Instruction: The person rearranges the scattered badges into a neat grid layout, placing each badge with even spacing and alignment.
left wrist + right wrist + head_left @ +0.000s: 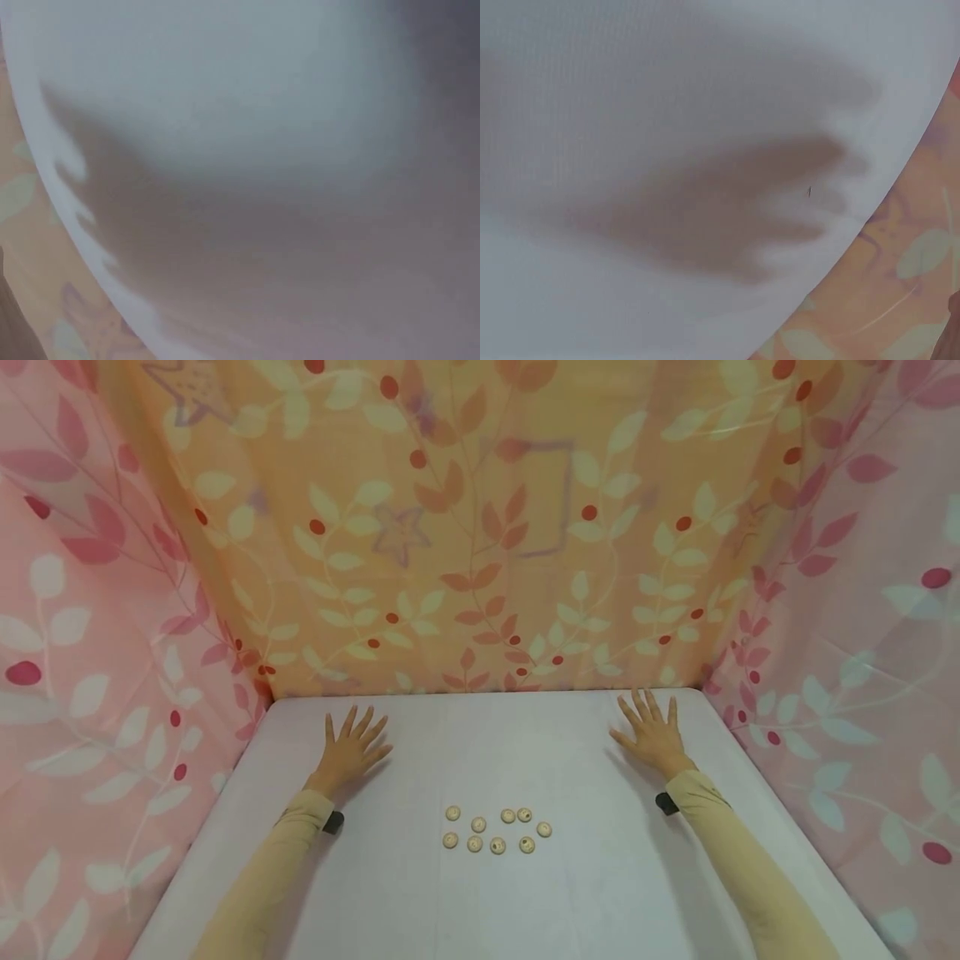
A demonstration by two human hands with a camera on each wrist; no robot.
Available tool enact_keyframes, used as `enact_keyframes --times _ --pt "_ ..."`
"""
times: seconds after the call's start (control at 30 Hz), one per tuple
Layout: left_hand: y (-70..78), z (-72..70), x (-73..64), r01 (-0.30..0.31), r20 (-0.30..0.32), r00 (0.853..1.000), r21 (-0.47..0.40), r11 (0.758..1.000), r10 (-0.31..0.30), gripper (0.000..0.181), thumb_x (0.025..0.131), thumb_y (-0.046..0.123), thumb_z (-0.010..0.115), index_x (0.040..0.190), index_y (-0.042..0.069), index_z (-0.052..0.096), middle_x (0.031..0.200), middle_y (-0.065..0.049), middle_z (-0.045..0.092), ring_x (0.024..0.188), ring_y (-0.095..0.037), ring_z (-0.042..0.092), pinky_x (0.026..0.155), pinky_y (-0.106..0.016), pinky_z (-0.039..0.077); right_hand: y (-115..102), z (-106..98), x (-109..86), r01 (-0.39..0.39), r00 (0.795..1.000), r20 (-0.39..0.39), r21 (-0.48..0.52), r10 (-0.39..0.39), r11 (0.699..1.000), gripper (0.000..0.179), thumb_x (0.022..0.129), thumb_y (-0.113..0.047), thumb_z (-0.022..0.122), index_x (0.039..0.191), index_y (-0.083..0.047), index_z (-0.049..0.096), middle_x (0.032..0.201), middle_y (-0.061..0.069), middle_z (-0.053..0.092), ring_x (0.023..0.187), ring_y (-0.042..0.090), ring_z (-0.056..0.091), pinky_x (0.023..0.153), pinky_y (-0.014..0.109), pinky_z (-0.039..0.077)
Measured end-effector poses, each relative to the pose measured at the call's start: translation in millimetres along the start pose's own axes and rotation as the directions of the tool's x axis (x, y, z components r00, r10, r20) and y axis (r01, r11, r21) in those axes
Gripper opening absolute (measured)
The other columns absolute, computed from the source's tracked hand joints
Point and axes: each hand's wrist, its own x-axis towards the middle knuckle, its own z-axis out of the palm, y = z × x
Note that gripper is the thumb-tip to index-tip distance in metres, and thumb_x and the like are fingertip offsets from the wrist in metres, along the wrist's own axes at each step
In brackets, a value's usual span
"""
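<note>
Several small round beige discs with markings on their tops lie in two loose rows on the white table. To their left, the left hand is stretched out with its fingers spread, holding nothing. On the other side the right hand is spread likewise near the far right corner, also holding nothing. Both hands are well apart from the discs. The wrist views show mostly white cloth with hand shadows, and only a sliver of finger at the lower edge of each.
A yellow-orange curtain with leaf prints hangs behind the table's far edge. Pink leafy curtains close off the left and right sides. Small dark devices sit under both wrists, beside the beige sleeves.
</note>
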Motion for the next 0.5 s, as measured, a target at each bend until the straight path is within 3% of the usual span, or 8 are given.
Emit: enact_keyframes --times 0.27,0.5 --pt "2.1 -0.2 -11.7 -0.057 -0.020 0.998 0.015 0.998 0.057 0.069 0.090 0.059 0.043 0.146 0.022 0.028 0.153 -0.008 0.022 0.141 -0.032 0.009 0.103 -0.064 -0.005 -19 0 -7.6 0.017 0.999 -0.030 0.064 -0.015 0.998 0.072 0.088 -0.047 0.054 0.142 -0.003 0.033 0.148 0.021 0.027 0.138 0.038 0.016 0.107 0.060 0.002" --pt "13.1 -6.0 -17.3 -0.090 -0.017 0.996 -0.026 0.996 0.089 0.066 0.090 0.055 0.045 0.144 0.019 0.032 0.152 -0.009 0.025 0.141 -0.031 0.009 0.104 -0.063 -0.005 -34 3 -13.8 0.052 0.998 -0.030 0.060 -0.051 0.997 0.068 0.089 -0.044 0.054 0.139 -0.002 0.037 0.145 0.022 0.032 0.136 0.038 0.021 0.107 0.059 0.009"
